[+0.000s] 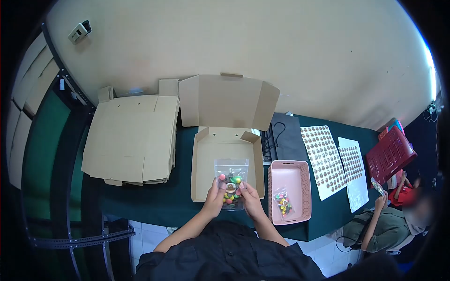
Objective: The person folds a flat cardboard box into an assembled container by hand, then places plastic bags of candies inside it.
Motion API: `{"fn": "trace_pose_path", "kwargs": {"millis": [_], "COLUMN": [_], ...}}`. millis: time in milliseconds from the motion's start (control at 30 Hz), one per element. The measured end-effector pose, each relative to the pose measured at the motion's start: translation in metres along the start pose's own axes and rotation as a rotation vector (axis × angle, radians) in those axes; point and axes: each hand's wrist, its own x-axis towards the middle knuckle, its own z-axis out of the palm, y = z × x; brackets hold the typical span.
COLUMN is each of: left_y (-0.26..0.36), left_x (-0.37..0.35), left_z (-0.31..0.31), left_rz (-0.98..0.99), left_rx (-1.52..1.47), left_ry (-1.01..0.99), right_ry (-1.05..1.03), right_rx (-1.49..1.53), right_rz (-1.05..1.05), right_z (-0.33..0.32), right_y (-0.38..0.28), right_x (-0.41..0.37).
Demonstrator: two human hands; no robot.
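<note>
Left hand [213,200] and right hand [252,200] are clamping fingers on opposite sides of the bag [232,180], apparently leaving its label [230,188] exposed.

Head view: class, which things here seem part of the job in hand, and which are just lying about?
Likely in the job:
clear bag, held by left hand and right hand
open box
pink basket with smaller bag
perhaps sticker sheets

Seemingly lying about:
flat cardboard stack
dark red basket
</note>
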Motion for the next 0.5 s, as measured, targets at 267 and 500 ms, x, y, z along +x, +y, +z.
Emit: {"fn": "trace_pose_path", "kwargs": {"millis": [267,500], "left_y": [-0.002,-0.008], "left_x": [0.001,-0.001], "left_z": [0.002,0.001], "left_rz": [0.169,0.141], "left_rx": [0.202,0.086], "left_ry": [-0.048,-0.039], "right_ry": [0.112,0.193], "right_rx": [-0.096,-0.085], "right_rz": [-0.029,-0.069], "right_z": [0.024,0.052], "right_y": [-0.021,-0.04], "right_x": [-0.004,-0.009]}}
